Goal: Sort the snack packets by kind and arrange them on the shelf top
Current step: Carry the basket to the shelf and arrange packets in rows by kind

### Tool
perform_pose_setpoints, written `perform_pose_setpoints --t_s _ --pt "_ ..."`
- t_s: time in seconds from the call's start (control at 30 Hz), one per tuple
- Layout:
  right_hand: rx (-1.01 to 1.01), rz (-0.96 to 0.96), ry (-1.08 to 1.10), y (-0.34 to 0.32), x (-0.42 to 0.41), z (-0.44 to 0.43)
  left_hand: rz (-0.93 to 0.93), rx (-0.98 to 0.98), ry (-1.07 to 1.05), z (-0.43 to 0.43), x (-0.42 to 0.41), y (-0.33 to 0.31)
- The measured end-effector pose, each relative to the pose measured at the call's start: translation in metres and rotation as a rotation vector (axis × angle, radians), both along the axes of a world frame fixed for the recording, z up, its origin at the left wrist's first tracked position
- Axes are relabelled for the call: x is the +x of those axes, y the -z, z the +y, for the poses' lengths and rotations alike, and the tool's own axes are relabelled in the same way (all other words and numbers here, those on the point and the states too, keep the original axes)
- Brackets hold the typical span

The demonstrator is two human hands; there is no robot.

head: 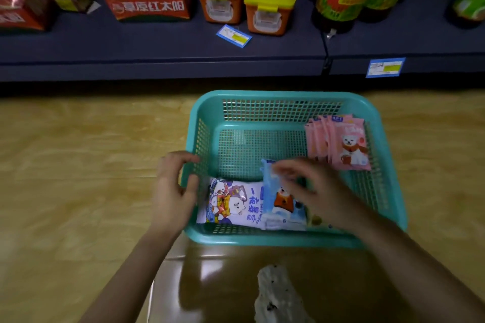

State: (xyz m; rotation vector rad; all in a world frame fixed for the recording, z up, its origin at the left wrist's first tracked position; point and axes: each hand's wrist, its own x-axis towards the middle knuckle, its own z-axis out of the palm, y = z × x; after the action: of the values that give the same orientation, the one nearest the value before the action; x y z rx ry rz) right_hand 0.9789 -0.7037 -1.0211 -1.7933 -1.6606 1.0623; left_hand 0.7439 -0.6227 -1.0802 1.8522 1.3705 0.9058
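Gripping the basket (288, 94) by its left rim with the left hand (173, 191), fingers (183, 158) curled over the edge. Pinching the top of a blue packet (278, 204) with the right hand (315, 189), blurred; packet tilted up at the near wall. Touching it on the left, flat on the basket floor, a white packet (231, 202). Farther, in the right corner, pink packets (341, 144) propped upright. Beyond, the shelf (157, 42) with jars (246, 0). Risk: slipping from so thin a pinch on slick film, or dragging the white packet along and mixing kinds.
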Motion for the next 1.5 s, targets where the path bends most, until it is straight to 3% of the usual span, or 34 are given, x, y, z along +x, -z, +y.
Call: perform_pose_setpoints --t_s 0.13,0.23,0.53,0.9,1.13,1.23,1.37,1.5 --pt "-0.107 -0.384 -0.431 0.026 -0.046 0.033 0.008 -0.062 0.070 0.006 0.010 0.000" --pt "-0.160 -0.700 -0.575 0.032 -0.057 0.047 -0.026 -0.075 0.033 0.008 0.008 -0.001" --pt "-0.131 -0.855 -0.519 0.035 -0.071 0.049 -0.049 -0.131 -0.050 -0.005 -0.006 -0.008" --pt "-0.115 -0.726 -0.379 0.035 -0.065 0.037 -0.124 -0.154 -0.075 0.000 -0.006 -0.005" --pt "-0.269 -0.024 0.001 -0.013 -0.027 0.031 -0.067 -0.159 0.017 0.027 -0.005 -0.015" --pt "-0.240 0.118 0.199 -0.034 0.012 0.016 0.102 -0.228 0.243 0.034 0.003 -0.015" --pt "-0.124 0.038 0.386 -0.049 0.056 -0.009 0.516 -0.284 0.628 0.035 0.022 -0.003" --pt "-0.165 0.140 0.453 -0.047 0.073 -0.024 0.805 -0.437 0.872 0.037 0.047 0.010"
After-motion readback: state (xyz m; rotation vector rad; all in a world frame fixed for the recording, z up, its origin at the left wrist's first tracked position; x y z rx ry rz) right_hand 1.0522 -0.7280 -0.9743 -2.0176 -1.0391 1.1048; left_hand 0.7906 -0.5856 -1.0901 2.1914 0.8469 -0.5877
